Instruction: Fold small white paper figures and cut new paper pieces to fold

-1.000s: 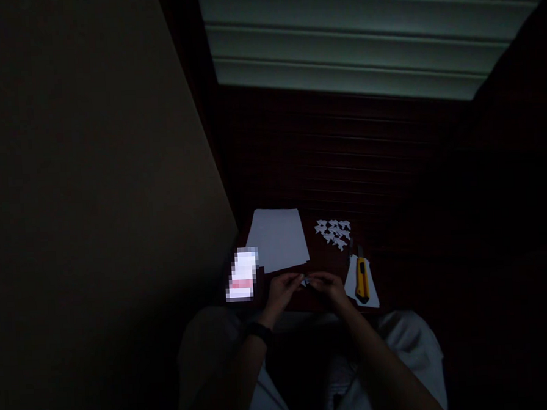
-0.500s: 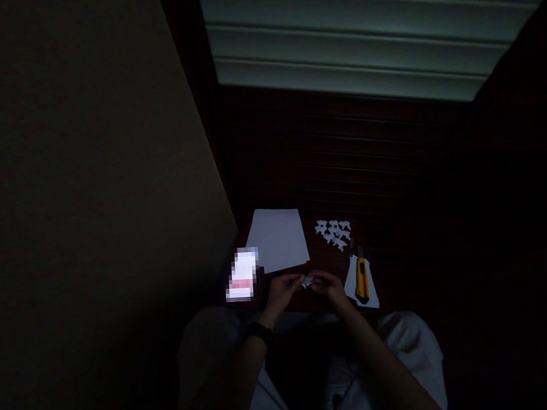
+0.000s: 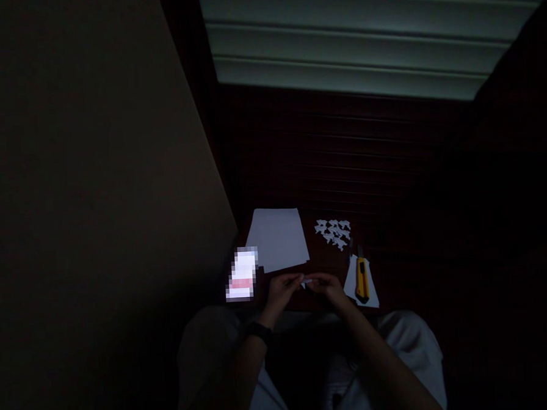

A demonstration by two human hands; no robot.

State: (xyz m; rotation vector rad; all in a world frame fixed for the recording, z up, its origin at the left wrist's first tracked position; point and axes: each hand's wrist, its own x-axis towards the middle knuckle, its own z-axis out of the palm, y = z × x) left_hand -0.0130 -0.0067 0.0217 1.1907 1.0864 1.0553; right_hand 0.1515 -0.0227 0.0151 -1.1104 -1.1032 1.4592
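Observation:
Between my fingertips is a small folded piece of white paper (image 3: 306, 282), pinched from both sides near the front edge of a dark little table. My left hand (image 3: 281, 288) grips its left side, with the fingers closed. From the other side my right hand (image 3: 328, 284) pinches it, fingers bent. Beyond my right hand lies a cluster of several small folded paper figures (image 3: 333, 232). A yellow utility knife (image 3: 362, 280) rests on small white paper pieces (image 3: 372, 294) to the right. Dim light hides the finer folds.
A stack of white paper sheets (image 3: 279, 238) lies at the table's back left. In front of it, a lit phone (image 3: 242, 275) with a blurred screen sits at the left edge. A wall (image 3: 116, 176) rises on the left, and a slatted shutter (image 3: 348, 48) stands behind.
The folded paper between my fingers has tilted and shows a narrower white shape. Both hands stay in nearly the same place, and the other things have not moved.

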